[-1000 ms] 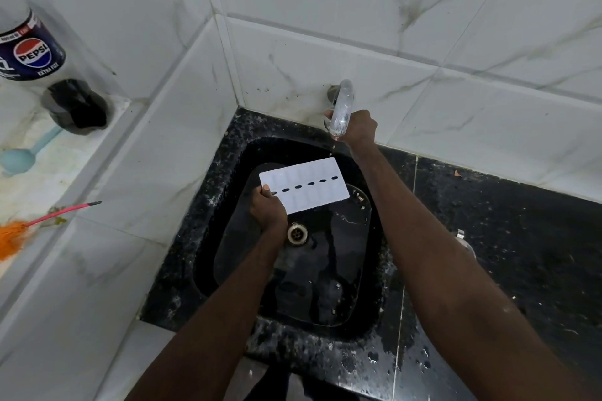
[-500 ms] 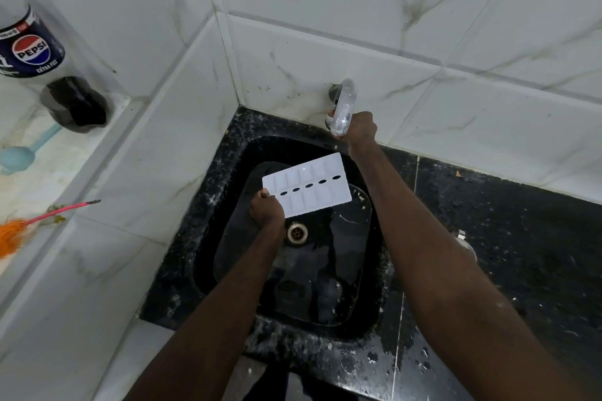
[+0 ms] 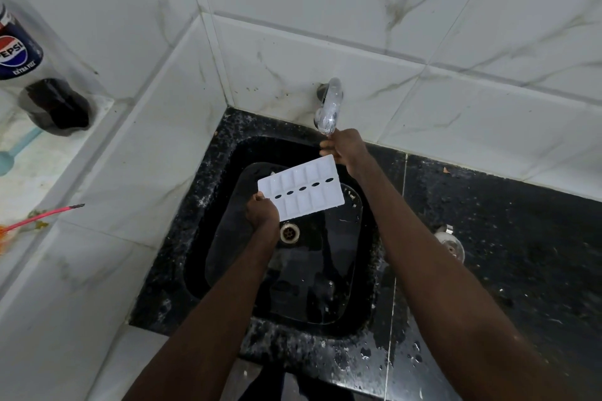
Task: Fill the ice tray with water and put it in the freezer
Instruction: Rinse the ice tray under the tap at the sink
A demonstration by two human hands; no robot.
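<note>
Head view: one white ice tray is held over the black sink, near the middle of the picture. It has two rows of compartments and five dark oval slots between them. I cannot tell whether any water lies in it.

The left hand grips the tray's 8 o'clock end, thumb on top and fingers hidden beneath. At the tray's 1 o'clock corner the right hand has its fingers curled round the lower end of the single tap, which comes out of the tiled wall at 12 o'clock. One drain shows at the tray's 6 o'clock, just beside the left wrist.

One second ago the tray lay more level across the picture, with a gap between its far corner and the right hand. Now that corner reaches the right wrist, and the compartments show plainly.

At the sink's 3 o'clock, one small metal object sits on the black counter, too unclear to name. At the picture's 10 o'clock stands one Pepsi bottle, its top cut off. Below it, at 9 o'clock, a teal handle and a pink stick are both cut off by the picture's edge.
</note>
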